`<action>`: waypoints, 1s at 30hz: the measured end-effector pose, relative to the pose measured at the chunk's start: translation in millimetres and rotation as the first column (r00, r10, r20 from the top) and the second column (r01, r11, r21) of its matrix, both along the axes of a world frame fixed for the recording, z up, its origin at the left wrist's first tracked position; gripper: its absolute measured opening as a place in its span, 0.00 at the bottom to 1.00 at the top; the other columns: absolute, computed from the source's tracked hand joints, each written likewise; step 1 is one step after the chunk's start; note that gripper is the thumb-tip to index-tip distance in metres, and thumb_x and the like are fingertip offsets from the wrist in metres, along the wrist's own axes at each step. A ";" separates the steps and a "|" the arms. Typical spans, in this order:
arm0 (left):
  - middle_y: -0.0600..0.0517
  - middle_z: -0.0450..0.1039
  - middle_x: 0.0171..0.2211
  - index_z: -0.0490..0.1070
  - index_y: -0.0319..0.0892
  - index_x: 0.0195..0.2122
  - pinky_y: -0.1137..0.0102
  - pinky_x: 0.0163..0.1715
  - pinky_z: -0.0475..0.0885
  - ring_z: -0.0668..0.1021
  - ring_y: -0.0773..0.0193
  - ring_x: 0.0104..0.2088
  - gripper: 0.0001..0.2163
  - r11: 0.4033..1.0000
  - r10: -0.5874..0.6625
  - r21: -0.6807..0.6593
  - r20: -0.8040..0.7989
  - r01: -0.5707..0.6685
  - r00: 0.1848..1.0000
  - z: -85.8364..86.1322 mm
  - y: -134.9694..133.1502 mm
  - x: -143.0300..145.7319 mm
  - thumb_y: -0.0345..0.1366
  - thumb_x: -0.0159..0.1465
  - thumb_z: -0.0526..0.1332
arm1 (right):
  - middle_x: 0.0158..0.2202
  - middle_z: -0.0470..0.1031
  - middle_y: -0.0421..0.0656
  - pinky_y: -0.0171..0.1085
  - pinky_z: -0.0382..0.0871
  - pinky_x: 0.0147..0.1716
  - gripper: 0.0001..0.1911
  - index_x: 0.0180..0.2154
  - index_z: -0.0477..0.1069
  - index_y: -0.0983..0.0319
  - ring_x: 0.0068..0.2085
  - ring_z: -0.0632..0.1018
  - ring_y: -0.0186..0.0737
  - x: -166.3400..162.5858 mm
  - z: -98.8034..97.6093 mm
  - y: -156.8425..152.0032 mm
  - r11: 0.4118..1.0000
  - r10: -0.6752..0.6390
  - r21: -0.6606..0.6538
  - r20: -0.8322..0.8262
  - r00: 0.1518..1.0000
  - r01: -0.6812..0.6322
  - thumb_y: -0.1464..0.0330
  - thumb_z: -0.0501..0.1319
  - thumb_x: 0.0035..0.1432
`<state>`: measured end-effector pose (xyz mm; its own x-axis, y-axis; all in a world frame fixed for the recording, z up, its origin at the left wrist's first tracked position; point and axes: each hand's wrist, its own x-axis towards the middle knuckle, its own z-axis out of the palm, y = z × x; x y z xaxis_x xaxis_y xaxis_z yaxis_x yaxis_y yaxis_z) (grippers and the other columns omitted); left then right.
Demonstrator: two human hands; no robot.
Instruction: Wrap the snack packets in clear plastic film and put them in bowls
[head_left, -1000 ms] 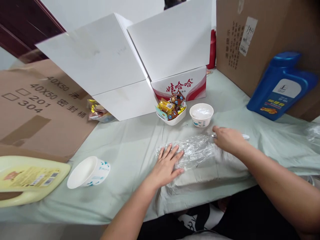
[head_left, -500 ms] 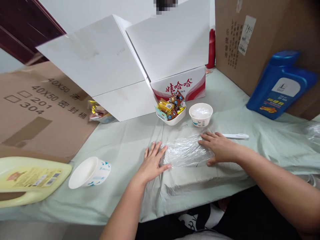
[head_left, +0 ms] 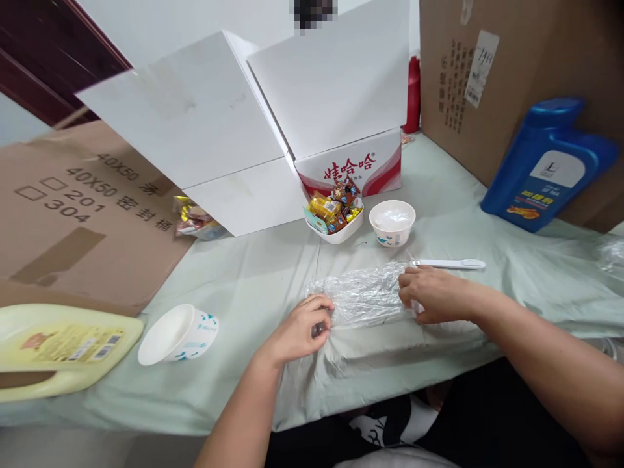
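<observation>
A crinkled sheet of clear plastic film (head_left: 366, 296) lies folded flat on the green tablecloth between my hands. My left hand (head_left: 305, 325) has its fingers curled with thumb and fingertips together at the film's left end. At the right end, the fingers of my right hand (head_left: 425, 292) are bent in and pinch the film's edge. Just beyond my right hand lies a white-handled knife or cutter (head_left: 453, 264). Behind the film stand a white bowl of wrapped snacks (head_left: 341, 233) and a paper bowl (head_left: 392, 235) with clear plastic inside.
On the left are a tipped paper bowl (head_left: 192, 335), a pale yellow jug (head_left: 107, 328) and a cardboard box (head_left: 43, 240). White boxes (head_left: 234, 123) stand at the back. A blue bottle (head_left: 541, 169) and another large carton (head_left: 468, 84) are on the right.
Both hands were lying flat with spread fingers on the film. Now their fingers have curled in and closed at its two ends.
</observation>
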<state>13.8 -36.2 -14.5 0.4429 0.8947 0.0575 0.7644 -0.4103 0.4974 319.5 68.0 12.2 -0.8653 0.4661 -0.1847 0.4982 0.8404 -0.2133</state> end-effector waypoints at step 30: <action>0.48 0.77 0.33 0.74 0.43 0.38 0.65 0.35 0.71 0.79 0.55 0.35 0.06 0.639 0.758 0.285 -0.074 -0.714 0.648 -38.6 36.2 -3.0 0.37 0.62 0.62 | 0.44 0.77 0.51 0.39 0.64 0.36 0.16 0.47 0.70 0.64 0.45 0.77 0.49 -9.4 -11.5 23.6 0.836 -0.544 -0.009 0.118 0.831 0.549 0.69 0.59 0.57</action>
